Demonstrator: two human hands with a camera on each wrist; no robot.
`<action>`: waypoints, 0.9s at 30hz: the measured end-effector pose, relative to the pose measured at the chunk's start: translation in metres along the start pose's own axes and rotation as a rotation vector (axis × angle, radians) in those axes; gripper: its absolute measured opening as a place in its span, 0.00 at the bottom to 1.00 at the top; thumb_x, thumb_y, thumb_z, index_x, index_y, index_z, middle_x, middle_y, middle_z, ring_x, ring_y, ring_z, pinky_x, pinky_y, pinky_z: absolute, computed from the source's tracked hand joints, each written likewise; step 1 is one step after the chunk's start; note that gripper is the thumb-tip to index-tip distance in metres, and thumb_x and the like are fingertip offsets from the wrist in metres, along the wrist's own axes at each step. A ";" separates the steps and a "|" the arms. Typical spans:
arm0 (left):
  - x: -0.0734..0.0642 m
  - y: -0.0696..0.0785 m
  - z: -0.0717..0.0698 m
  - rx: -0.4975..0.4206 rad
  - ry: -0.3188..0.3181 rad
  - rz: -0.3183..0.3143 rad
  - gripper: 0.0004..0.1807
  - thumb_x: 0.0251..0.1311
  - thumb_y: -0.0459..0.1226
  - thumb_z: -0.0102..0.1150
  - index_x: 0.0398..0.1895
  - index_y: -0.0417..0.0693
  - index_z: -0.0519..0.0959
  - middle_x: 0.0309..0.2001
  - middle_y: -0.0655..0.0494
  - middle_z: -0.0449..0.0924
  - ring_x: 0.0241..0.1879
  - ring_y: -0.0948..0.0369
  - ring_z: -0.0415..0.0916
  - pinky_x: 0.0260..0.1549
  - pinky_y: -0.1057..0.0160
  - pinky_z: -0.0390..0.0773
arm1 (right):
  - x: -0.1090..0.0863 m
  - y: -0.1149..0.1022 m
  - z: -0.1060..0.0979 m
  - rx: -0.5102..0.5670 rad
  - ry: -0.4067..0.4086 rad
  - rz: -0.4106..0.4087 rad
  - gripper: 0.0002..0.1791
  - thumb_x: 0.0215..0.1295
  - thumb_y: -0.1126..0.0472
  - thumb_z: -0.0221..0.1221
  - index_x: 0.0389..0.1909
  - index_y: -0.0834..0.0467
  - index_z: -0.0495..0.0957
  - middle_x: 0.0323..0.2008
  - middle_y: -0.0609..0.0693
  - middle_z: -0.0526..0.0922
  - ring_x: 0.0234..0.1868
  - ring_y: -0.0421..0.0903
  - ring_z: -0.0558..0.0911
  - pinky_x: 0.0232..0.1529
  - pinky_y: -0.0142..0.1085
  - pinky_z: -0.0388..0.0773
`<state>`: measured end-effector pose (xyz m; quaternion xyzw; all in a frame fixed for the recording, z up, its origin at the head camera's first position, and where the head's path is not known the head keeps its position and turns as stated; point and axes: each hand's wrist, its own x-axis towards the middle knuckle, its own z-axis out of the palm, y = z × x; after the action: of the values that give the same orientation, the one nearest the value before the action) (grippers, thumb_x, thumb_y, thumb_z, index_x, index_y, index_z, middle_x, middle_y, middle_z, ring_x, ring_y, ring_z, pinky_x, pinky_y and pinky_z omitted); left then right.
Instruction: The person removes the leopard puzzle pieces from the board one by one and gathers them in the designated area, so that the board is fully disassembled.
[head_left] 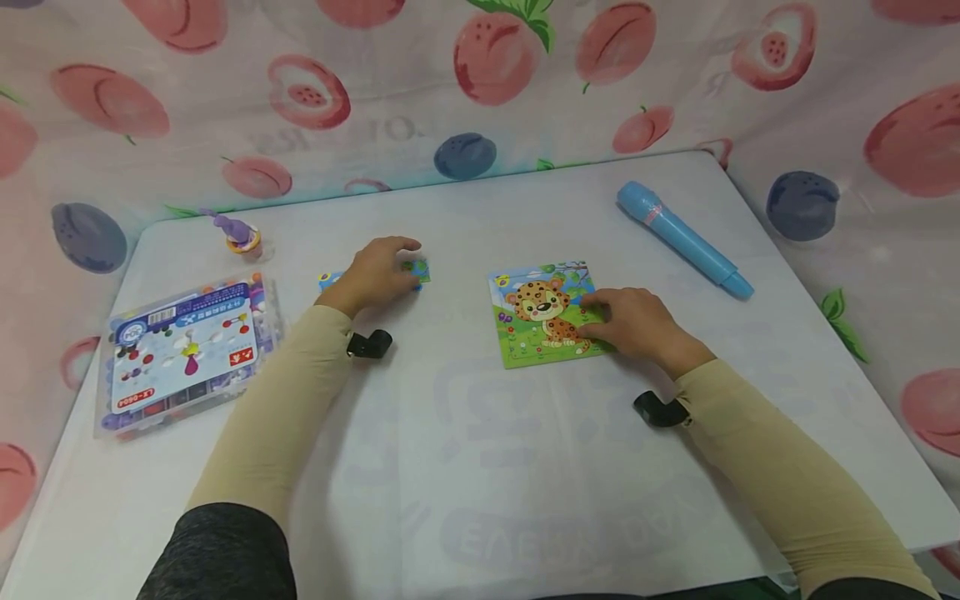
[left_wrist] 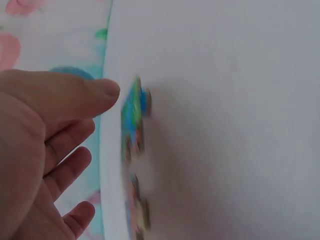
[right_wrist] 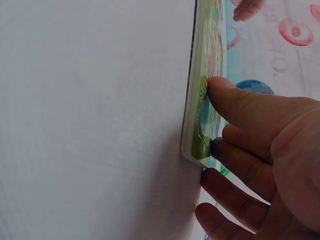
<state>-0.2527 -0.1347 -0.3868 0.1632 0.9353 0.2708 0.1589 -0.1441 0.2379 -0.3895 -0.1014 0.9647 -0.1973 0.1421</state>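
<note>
A square jigsaw puzzle (head_left: pixel 542 307) with a spotted leopard cub on green grass lies mid-table. My right hand (head_left: pixel 637 325) rests at its right side, thumb and fingers spread on the picture. In the right wrist view the thumb (right_wrist: pixel 230 92) touches the puzzle's face (right_wrist: pixel 204 110) and the other fingers sit along its end. Loose jigsaw pieces (head_left: pixel 417 268) in blue and green lie to the left, partly hidden under my left hand (head_left: pixel 375 275). Seen from the left wrist, the left thumb (left_wrist: pixel 102 95) is right beside a piece (left_wrist: pixel 132 110), the other fingers loosely bent and holding nothing.
At the left lies a clear plastic case (head_left: pixel 187 350) of colourful parts, with a small purple-topped toy (head_left: pixel 238 233) behind it. A blue microphone-shaped tube (head_left: pixel 682 237) lies at the back right. Fruit-print cloth (head_left: pixel 405 75) hangs behind the white table (head_left: pixel 480 467).
</note>
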 end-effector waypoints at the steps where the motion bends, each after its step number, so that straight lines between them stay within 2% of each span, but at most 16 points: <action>1: 0.000 0.004 0.001 -0.007 -0.003 0.004 0.32 0.60 0.36 0.61 0.69 0.44 0.71 0.71 0.45 0.66 0.73 0.46 0.54 0.70 0.42 0.51 | 0.000 0.000 0.000 0.002 0.000 -0.001 0.29 0.65 0.51 0.66 0.62 0.64 0.77 0.61 0.66 0.76 0.63 0.66 0.72 0.63 0.59 0.66; 7: -0.001 0.027 0.011 0.014 -0.033 0.052 0.34 0.62 0.41 0.65 0.71 0.45 0.69 0.72 0.45 0.64 0.74 0.48 0.53 0.70 0.42 0.50 | 0.000 0.000 0.001 0.009 -0.006 0.007 0.29 0.65 0.52 0.66 0.63 0.63 0.76 0.62 0.66 0.75 0.64 0.66 0.71 0.63 0.59 0.65; 14: -0.004 0.051 0.031 0.043 -0.043 0.079 0.35 0.61 0.43 0.67 0.72 0.47 0.69 0.72 0.47 0.65 0.73 0.49 0.54 0.70 0.44 0.52 | 0.000 -0.002 0.001 0.008 -0.010 0.008 0.30 0.65 0.52 0.66 0.63 0.64 0.76 0.62 0.66 0.75 0.64 0.66 0.71 0.63 0.59 0.65; 23: -0.011 0.073 0.060 0.084 -0.093 0.144 0.36 0.59 0.45 0.69 0.70 0.45 0.70 0.70 0.48 0.68 0.72 0.50 0.57 0.68 0.44 0.56 | 0.000 -0.002 0.000 0.009 -0.016 0.008 0.30 0.65 0.53 0.66 0.63 0.64 0.76 0.62 0.67 0.75 0.64 0.67 0.70 0.63 0.60 0.65; 27: -0.010 0.082 0.075 0.116 -0.096 0.173 0.36 0.59 0.47 0.68 0.70 0.46 0.71 0.68 0.50 0.70 0.70 0.50 0.60 0.65 0.44 0.60 | 0.000 -0.003 0.000 0.014 -0.017 0.005 0.29 0.65 0.53 0.66 0.63 0.65 0.76 0.62 0.67 0.75 0.65 0.67 0.70 0.64 0.59 0.65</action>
<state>-0.1969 -0.0392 -0.3992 0.2650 0.9232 0.2205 0.1698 -0.1440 0.2356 -0.3883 -0.0999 0.9622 -0.2031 0.1515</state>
